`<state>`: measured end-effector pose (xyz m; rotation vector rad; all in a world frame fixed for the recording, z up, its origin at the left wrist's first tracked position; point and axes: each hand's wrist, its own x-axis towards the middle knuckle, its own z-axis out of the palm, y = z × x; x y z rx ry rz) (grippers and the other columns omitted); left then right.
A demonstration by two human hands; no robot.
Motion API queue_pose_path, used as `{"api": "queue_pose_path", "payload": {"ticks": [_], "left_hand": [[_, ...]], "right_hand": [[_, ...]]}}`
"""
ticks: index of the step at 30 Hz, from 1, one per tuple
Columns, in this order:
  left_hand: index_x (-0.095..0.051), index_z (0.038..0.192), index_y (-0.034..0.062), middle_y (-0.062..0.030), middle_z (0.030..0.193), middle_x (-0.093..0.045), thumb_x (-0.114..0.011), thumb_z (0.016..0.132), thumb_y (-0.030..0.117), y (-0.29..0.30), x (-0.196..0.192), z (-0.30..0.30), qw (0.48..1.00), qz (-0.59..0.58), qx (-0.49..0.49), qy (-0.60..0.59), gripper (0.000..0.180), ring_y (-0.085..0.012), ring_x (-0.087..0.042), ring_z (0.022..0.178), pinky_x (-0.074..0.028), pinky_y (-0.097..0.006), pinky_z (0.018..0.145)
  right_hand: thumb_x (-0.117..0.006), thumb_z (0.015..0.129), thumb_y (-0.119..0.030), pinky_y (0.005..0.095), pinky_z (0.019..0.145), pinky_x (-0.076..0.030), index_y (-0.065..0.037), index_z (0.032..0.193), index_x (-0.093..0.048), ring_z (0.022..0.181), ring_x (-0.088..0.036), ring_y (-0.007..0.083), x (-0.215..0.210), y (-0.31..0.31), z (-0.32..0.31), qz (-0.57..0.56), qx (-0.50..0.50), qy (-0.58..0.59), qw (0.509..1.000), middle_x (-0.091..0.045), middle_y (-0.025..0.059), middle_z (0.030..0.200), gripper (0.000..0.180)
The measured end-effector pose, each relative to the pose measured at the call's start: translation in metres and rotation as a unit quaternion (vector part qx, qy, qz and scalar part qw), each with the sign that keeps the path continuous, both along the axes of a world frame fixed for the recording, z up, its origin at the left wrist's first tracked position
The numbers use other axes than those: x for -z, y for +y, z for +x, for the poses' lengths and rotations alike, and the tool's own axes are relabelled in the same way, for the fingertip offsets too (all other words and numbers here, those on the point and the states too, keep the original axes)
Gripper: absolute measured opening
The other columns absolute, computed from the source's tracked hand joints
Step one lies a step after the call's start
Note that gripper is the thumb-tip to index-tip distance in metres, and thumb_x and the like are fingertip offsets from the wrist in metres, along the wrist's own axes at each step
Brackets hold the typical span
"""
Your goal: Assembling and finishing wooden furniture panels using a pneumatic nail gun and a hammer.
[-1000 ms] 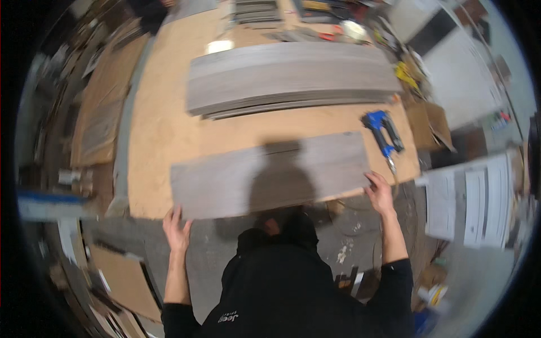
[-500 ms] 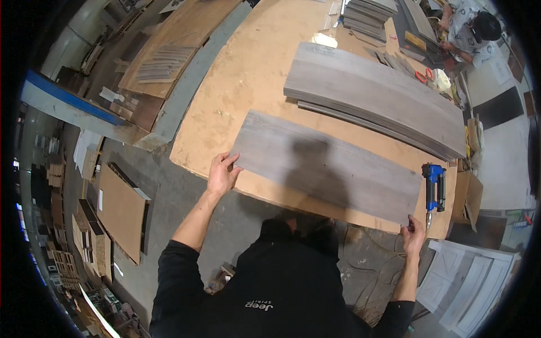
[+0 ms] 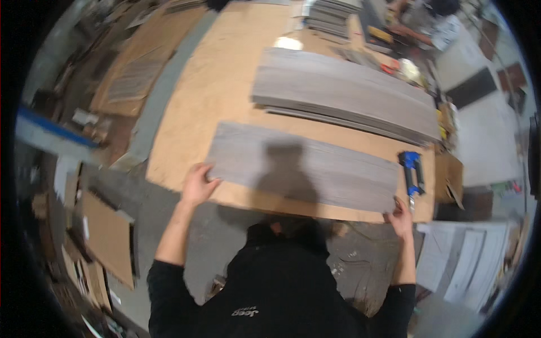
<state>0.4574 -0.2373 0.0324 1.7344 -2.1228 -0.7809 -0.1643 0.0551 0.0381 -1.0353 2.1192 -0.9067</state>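
Note:
A grey wood-grain board (image 3: 304, 169) lies lengthwise along the near edge of the worktable, with a dark shadow across it. My left hand (image 3: 198, 185) grips its left end near the front corner, thumb and fingers around the edge. At the right front corner, my right hand (image 3: 400, 217) holds the board between thumb and fingers. Just beyond the board's right end lies a blue and black air nailer (image 3: 412, 172), close to my right hand. Behind it is a stack of matching grey boards (image 3: 344, 90).
The tan worktable (image 3: 183, 121) carries more grey pieces (image 3: 329, 19) at the back and red-handled scissors (image 3: 390, 67). A co-worker (image 3: 439, 28) is at the far right. A cardboard box (image 3: 449, 177) stands off the right edge. White panels (image 3: 468, 259) lean below it.
The whole view has shifted, so the table and hands appear farther left, and it is blurrier. Both hands stay at the ends of the board.

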Motion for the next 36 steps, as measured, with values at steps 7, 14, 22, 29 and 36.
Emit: {"api": "queue_pose_path", "payload": {"ticks": [7,14,22,29,36], "left_hand": [[-0.072,0.109,-0.0026,-0.0072,0.082,-0.071,-0.063,0.100,0.010,-0.088,0.034,0.054,0.999,0.010,-0.005,0.052,0.018,-0.0164,-0.067,0.070,-0.054,-0.031,0.065],[-0.065,0.085,-0.0015,-0.0058,0.072,-0.063,-0.065,0.100,0.007,-0.127,0.008,0.013,0.958,0.253,-0.090,0.102,0.017,-0.0135,-0.059,0.056,-0.049,-0.031,0.048],[-0.066,0.094,-0.0045,-0.0068,0.080,-0.065,-0.066,0.100,0.007,-0.134,-0.014,-0.003,0.944,0.304,-0.122,0.022,0.013,-0.0144,-0.063,0.065,-0.059,-0.029,0.056],[-0.065,0.091,-0.0036,-0.0063,0.078,-0.064,-0.065,0.099,0.006,-0.135,-0.017,-0.010,0.947,0.293,-0.131,0.035,0.012,-0.0132,-0.062,0.064,-0.057,-0.028,0.055],[-0.066,0.115,-0.0014,-0.0048,0.092,-0.066,-0.065,0.098,0.003,-0.090,0.031,0.026,0.977,0.113,-0.161,0.085,0.018,-0.0131,-0.061,0.073,-0.052,-0.029,0.059]], "right_hand": [[-0.065,0.103,-0.024,0.0289,0.062,-0.048,0.000,0.114,-0.072,0.073,-0.060,0.0091,0.033,-0.062,-0.037,0.068,0.088,-0.083,0.990,-0.068,0.0003,0.085,0.028],[-0.074,0.093,-0.013,0.0316,0.062,-0.050,0.000,0.098,-0.072,0.067,-0.064,0.0138,0.025,-0.095,-0.068,0.129,0.120,-0.050,0.983,-0.069,0.0042,0.076,0.013],[-0.079,0.090,-0.020,0.0337,0.073,-0.056,0.000,0.104,-0.075,0.077,-0.073,0.0193,0.035,-0.091,-0.078,0.166,0.099,-0.020,0.981,-0.077,0.0140,0.087,0.026],[-0.079,0.089,-0.010,0.0321,0.077,-0.056,0.003,0.103,-0.073,0.083,-0.072,0.0163,0.032,-0.085,-0.080,0.173,0.129,-0.072,0.974,-0.077,0.0117,0.089,0.020],[-0.073,0.094,-0.008,0.0303,0.081,-0.054,0.003,0.116,-0.071,0.088,-0.068,0.0158,0.043,-0.068,-0.047,0.073,0.162,-0.032,0.984,-0.075,0.0090,0.097,0.025]]}}
